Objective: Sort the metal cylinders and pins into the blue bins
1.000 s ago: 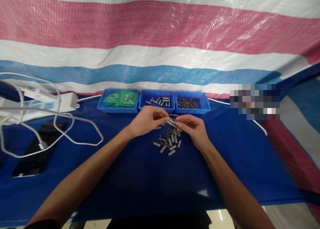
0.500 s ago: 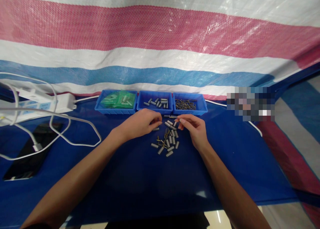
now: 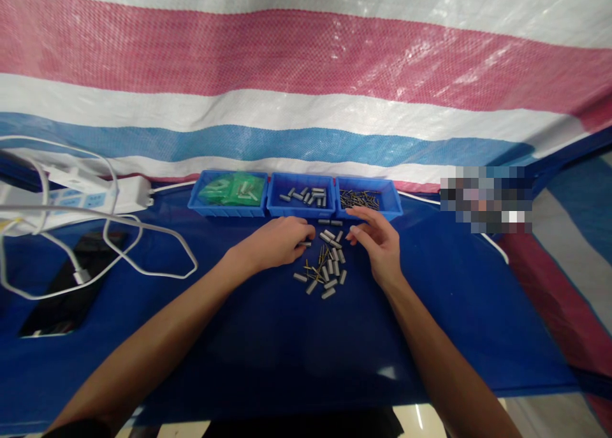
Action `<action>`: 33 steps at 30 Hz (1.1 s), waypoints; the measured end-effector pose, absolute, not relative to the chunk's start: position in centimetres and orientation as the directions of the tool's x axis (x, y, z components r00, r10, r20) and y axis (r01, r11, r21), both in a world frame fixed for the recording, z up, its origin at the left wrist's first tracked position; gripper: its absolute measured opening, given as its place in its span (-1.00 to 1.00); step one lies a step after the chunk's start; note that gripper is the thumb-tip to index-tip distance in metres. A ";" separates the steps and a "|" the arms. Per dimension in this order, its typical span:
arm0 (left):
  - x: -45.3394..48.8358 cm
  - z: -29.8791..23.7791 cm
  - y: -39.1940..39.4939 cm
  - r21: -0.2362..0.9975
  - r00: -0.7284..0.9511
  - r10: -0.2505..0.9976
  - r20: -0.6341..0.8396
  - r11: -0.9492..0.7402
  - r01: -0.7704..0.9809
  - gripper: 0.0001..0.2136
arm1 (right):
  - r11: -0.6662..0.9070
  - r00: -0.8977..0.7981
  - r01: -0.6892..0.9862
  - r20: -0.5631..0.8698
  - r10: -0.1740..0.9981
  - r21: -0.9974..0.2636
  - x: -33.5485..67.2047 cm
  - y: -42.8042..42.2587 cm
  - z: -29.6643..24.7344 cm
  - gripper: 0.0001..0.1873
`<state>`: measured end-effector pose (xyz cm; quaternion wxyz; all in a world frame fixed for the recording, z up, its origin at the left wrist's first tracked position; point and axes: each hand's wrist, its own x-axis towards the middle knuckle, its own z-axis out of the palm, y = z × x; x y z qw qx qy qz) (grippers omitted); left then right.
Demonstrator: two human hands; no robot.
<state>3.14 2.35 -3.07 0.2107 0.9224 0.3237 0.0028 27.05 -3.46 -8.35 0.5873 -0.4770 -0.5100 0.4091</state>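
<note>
My left hand is curled down at the left of a pile of small parts. Its thumb and fingertips close on a small grey metal cylinder at the table surface. My right hand hovers at the pile's right side with fingers apart and nothing visible between them. Between the hands lie several loose grey cylinders and thin brass-coloured pins. Two more cylinders lie end to end in a line just in front of the bins.
Three blue bins stand in a row behind: one with green bags, a middle bin of cylinders, and a right bin of thin pins. At left are a white power strip, looped white cables and a black phone.
My right hand has opened its pinch and drawn back from the two lined-up cylinders. My left fingers have come down onto the cylinder beside them. The view has shifted slightly.
</note>
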 end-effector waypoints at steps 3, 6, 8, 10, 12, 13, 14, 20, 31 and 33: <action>3.2 -3.1 2.3 0.388 0.788 0.605 -0.110 -0.704 0.595 -0.83 | 0.209 0.129 0.002 0.207 0.970 -0.978 26.8 -3.5 -8.1 -0.68; 3.2 -3.1 2.4 0.450 0.795 0.606 -0.024 -0.704 0.549 -0.81 | 0.204 0.111 0.021 0.205 0.972 -0.979 26.6 -3.6 -7.8 -0.75; 3.3 -3.1 2.5 0.536 0.787 0.611 0.082 -0.693 0.482 -0.80 | 0.208 0.108 0.031 0.210 0.972 -0.978 26.4 -3.7 -7.7 -0.76; 3.6 -2.9 2.4 0.632 0.738 0.646 0.196 -0.659 0.408 -0.83 | 0.214 0.104 0.032 0.216 0.971 -0.976 26.3 -3.8 -7.7 -0.73; 3.9 -2.8 2.3 0.721 0.647 0.705 0.291 -0.606 0.336 -0.88 | 0.203 0.089 0.022 0.204 0.975 -0.979 26.3 -3.9 -7.7 -0.71; 4.0 -2.8 2.2 0.760 0.597 0.734 0.325 -0.578 0.298 -0.90 | 0.193 0.078 0.011 0.193 0.978 -0.981 26.2 -3.9 -7.7 -0.71; 4.2 -2.8 2.1 0.793 0.553 0.758 0.345 -0.551 0.260 -0.90 | 0.180 0.064 -0.005 0.179 0.982 -0.984 26.2 -4.0 -7.7 -0.70; 4.3 -3.1 2.1 0.866 0.489 0.803 0.342 -0.471 0.167 -0.87 | 0.128 -0.030 -0.094 0.131 0.991 -0.987 26.0 -4.2 -7.8 -0.63; 4.3 -2.9 1.9 0.840 0.560 0.754 0.343 -0.513 0.176 -0.92 | 0.064 0.014 -0.103 0.062 0.998 -0.993 25.5 -4.2 -7.7 -0.73; 4.3 -2.5 1.9 0.818 0.581 0.733 0.354 -0.544 0.189 -0.95 | 0.049 0.019 -0.092 0.048 0.999 -0.995 25.5 -4.2 -7.7 -0.73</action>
